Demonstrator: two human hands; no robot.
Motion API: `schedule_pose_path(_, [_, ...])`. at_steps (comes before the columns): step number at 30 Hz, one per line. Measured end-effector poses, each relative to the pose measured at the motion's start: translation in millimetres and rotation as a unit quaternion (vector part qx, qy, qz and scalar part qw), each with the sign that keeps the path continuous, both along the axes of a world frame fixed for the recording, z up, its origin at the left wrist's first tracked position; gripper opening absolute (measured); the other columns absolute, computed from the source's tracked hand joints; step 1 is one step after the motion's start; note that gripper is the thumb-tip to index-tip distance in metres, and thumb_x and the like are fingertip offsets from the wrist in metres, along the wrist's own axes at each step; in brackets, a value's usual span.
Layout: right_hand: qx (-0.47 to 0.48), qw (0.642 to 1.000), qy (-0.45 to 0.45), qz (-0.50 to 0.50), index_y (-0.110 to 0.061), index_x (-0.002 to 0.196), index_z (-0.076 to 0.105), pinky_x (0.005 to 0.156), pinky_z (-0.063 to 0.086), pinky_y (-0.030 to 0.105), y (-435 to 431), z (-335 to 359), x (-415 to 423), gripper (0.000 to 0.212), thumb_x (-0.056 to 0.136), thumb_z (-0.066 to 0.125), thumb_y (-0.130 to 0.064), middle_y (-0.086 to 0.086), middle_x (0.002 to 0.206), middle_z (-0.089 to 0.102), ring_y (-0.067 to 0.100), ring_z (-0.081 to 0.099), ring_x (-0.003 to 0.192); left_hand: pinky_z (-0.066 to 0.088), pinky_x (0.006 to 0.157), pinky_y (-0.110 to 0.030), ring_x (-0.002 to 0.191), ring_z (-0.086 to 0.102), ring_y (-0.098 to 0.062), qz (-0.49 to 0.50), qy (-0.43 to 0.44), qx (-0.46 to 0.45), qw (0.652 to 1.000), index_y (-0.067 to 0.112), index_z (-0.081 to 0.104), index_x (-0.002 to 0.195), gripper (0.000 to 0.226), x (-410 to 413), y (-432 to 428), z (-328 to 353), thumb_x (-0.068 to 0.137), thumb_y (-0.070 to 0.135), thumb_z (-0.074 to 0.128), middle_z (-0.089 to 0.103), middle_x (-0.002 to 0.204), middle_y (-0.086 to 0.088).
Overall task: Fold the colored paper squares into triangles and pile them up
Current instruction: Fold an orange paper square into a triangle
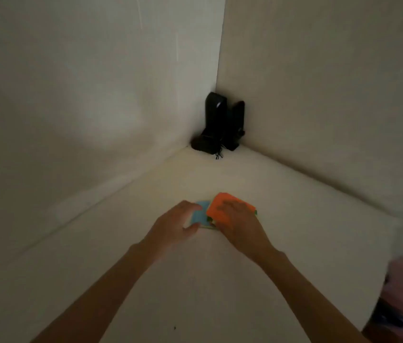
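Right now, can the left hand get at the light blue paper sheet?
Likely yes: the left hand touches the light blue paper sheet; only the orange paper sheet overlaps its right edge.

Two hands [177, 225], two speakers [216, 120], several papers [220, 206]

Orange paper [222, 205]; blue paper [200, 215]; black speakers [222, 122]; cream table [220, 280].

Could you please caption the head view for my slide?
Left hand on blue paper, right hand on orange paper, white table.
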State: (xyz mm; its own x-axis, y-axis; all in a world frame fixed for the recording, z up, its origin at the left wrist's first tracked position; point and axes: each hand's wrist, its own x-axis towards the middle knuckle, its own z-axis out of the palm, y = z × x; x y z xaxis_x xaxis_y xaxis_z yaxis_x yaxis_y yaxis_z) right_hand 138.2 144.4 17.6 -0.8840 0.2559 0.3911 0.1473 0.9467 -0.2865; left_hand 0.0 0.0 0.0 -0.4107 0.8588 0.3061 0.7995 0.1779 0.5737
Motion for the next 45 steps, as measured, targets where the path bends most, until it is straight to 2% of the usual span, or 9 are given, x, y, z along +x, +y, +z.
schedule_pose_path(5, [0.045, 0.997, -0.005, -0.06, -0.002, 0.097, 0.069, 0.075, 0.055, 0.041, 8, -42, 0, 0.034, 0.083, 0.053, -0.029, 0.017, 0.096, 0.069, 0.034, 0.068, 0.084, 0.04, 0.089, -0.022, 0.109, 0.05, -0.009, 0.011, 0.019, 0.017, 1.0, 0.013, 0.057, 0.12, 0.056, -8, 8, -27, 0.077, 0.047, 0.041, 0.055, 0.121, 0.0])
schedule_pose_path(10, [0.092, 0.992, -0.049, -0.066, -0.009, 0.123, 0.058, 0.1, 0.032, 0.029, -2, -51, 15, 0.03, 0.099, 0.043, -0.018, 0.011, 0.131, 0.056, 0.024, 0.051, 0.121, 0.044, 0.088, -0.031, 0.108, 0.053, -0.013, 0.01, 0.066, 0.012, 0.998, 0.019, 0.058, 0.117, 0.033, 0, -19, -36, 0.087, 0.032, 0.056, 0.052, 0.121, 0.004])
schedule_pose_path(13, [0.076, 0.992, 0.06, -0.075, -0.012, 0.104, 0.065, 0.07, 0.052, 0.03, -31, -35, 32, 0.022, 0.088, 0.051, -0.013, 0.011, 0.098, 0.068, 0.026, 0.067, 0.087, 0.045, 0.089, -0.029, 0.104, 0.052, -0.003, 0.009, 0.05, 0.012, 0.999, 0.022, 0.061, 0.111, 0.047, 17, -50, -27, 0.079, 0.052, 0.045, 0.053, 0.115, 0.013])
schedule_pose_path(16, [0.126, 0.969, 0.21, -0.034, -0.011, 0.092, 0.065, 0.052, 0.049, 0.027, -71, -20, 51, 0.017, 0.086, 0.05, -0.016, 0.007, 0.081, 0.068, 0.021, 0.064, 0.067, 0.046, 0.083, -0.026, 0.096, 0.061, -0.002, 0.033, -0.157, 0.021, 0.987, 0.028, 0.061, 0.103, 0.045, 50, -84, -4, 0.074, 0.061, 0.061, 0.062, 0.113, 0.012])
schedule_pose_path(19, [0.16, 0.94, 0.291, 0.075, -0.007, 0.102, 0.061, 0.072, 0.051, 0.026, -114, -18, 56, 0.017, 0.091, 0.05, -0.013, 0.011, 0.097, 0.069, 0.02, 0.064, 0.085, 0.052, 0.077, -0.033, 0.096, 0.068, -0.022, -0.002, -0.523, 0.031, 0.852, 0.021, 0.058, 0.113, 0.061, 73, -108, 12, 0.075, 0.066, 0.045, 0.068, 0.112, -0.008])
schedule_pose_path(22, [0.176, 0.932, 0.279, 0.152, -0.01, 0.109, 0.053, 0.075, 0.048, 0.026, -136, -28, 51, 0.016, 0.096, 0.044, -0.014, 0.011, 0.101, 0.068, 0.019, 0.059, 0.09, 0.056, 0.068, -0.033, 0.086, 0.07, -0.022, -0.005, -0.623, 0.098, 0.776, 0.007, 0.057, 0.117, 0.049, 75, -127, 11, 0.086, 0.043, 0.046, 0.071, 0.099, -0.01])
schedule_pose_path(26, [0.211, 0.929, 0.232, 0.195, -0.005, 0.101, 0.063, 0.083, 0.048, 0.03, -142, -47, 39, 0.014, 0.091, 0.055, -0.012, 0.012, 0.102, 0.067, 0.024, 0.062, 0.091, 0.056, 0.06, -0.027, 0.071, 0.067, -0.013, 0.065, -0.563, 0.196, 0.8, 0.004, 0.054, 0.118, 0.035, 63, -140, -7, 0.086, -0.009, 0.051, 0.068, 0.086, -0.008])
schedule_pose_path(32, [0.233, 0.942, 0.183, 0.16, -0.015, 0.1, 0.066, 0.103, 0.036, 0.036, -142, -56, 15, 0.017, 0.091, 0.058, -0.026, 0.005, 0.108, 0.068, 0.023, 0.06, 0.107, 0.055, 0.059, -0.026, 0.07, 0.066, -0.015, 0.061, -0.514, 0.249, 0.819, 0.013, 0.056, 0.105, 0.038, 56, -152, -20, 0.083, -0.016, 0.052, 0.065, 0.083, -0.011])
schedule_pose_path(45, [-0.219, 0.961, 0.144, 0.088, -0.028, 0.083, 0.068, 0.075, 0.032, 0.005, -147, -49, 17, 0.011, 0.087, 0.065, -0.018, -0.023, 0.081, 0.059, -0.006, 0.047, 0.084, 0.053, 0.075, -0.027, 0.094, 0.064, -0.019, 0.003, -0.48, 0.227, 0.847, 0.029, 0.062, 0.111, 0.047, 50, -154, -25, 0.072, 0.005, 0.052, 0.058, 0.11, -0.005])
